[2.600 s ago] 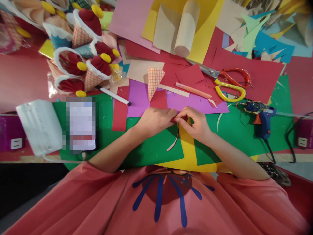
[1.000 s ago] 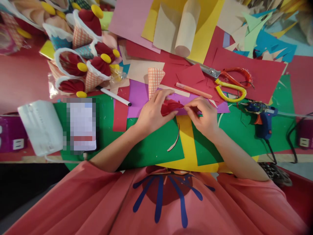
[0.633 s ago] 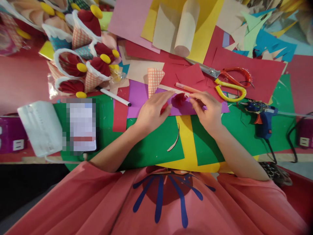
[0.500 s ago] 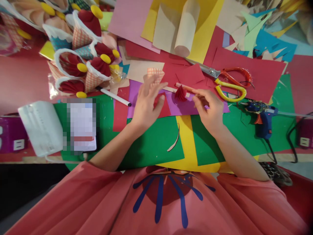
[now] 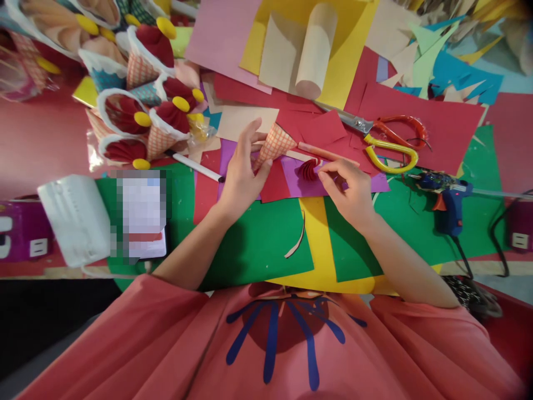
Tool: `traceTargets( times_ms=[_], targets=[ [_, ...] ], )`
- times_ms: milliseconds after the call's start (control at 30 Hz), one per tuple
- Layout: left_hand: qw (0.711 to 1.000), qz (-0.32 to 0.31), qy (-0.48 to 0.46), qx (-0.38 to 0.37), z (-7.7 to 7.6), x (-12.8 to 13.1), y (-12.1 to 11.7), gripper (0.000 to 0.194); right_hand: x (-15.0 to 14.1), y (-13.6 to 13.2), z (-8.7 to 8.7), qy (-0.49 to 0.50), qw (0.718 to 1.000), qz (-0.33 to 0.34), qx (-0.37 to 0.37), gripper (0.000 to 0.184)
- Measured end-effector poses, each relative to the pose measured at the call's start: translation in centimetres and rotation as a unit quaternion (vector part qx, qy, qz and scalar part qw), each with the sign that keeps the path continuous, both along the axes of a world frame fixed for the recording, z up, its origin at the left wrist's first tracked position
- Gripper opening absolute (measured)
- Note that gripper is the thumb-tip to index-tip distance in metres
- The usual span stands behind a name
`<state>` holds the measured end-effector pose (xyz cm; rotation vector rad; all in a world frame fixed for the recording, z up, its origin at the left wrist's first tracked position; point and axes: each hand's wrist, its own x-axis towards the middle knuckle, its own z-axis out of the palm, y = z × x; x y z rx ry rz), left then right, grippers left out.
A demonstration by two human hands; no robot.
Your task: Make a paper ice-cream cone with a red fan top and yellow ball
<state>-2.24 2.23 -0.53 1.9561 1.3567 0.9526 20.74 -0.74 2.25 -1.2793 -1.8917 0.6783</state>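
My left hand (image 5: pixel 246 172) curves around a small orange-checked paper cone (image 5: pixel 275 143), fingers behind it and thumb in front, with the cone's point to the right. My right hand (image 5: pixel 348 186) has its thumb and forefinger closed at the right edge of a red pleated paper piece (image 5: pixel 307 170). Just behind that hand lies a thin pink paper tube (image 5: pixel 327 153). A narrow pale strip (image 5: pixel 297 155) runs between the cone and the pleated piece, over a purple sheet (image 5: pixel 337 180).
Scissors (image 5: pixel 368 126) and a blue glue gun (image 5: pixel 452 203) lie to the right. Finished paper cones (image 5: pixel 164 130) crowd the back left, near a white marker (image 5: pixel 197 166) and a phone (image 5: pixel 144 214). A paper roll (image 5: pixel 316 53) stands at the back; scraps (image 5: pixel 462 72) fill the far right.
My left hand has closed around the checked cone and tilted it up, point to the right. My right hand has moved slightly left and down, away from the pink tube to the pleated piece.
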Motion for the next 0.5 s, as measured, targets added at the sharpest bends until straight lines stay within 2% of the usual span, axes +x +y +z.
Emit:
traceTargets(
  times_ms=[133,267,367,433,500],
  targets=[
    [0.991,-0.085,-0.095,-0.029,0.5,1.0,-1.1,0.054,-0.2,-0.5,-0.1,0.017,0.998,0.058,0.002,0.015],
    [0.982,-0.168,-0.091,0.002,1.5,1.9,-2.1,0.038,-0.4,-0.8,-0.9,-0.008,0.993,0.108,0.05,0.019],
    [0.979,-0.177,-0.099,0.005,1.8,2.1,-2.3,0.034,-0.9,-1.1,-0.8,-0.041,0.989,0.123,0.074,0.02],
    [0.978,-0.17,-0.121,-0.007,1.7,2.0,-2.2,0.034,-0.8,-1.6,0.3,-0.066,0.989,0.117,0.069,0.016],
    [0.978,-0.159,-0.134,-0.027,1.6,2.0,-2.1,0.034,0.3,-2.6,1.8,-0.096,0.991,0.078,0.047,0.01]
  ],
)
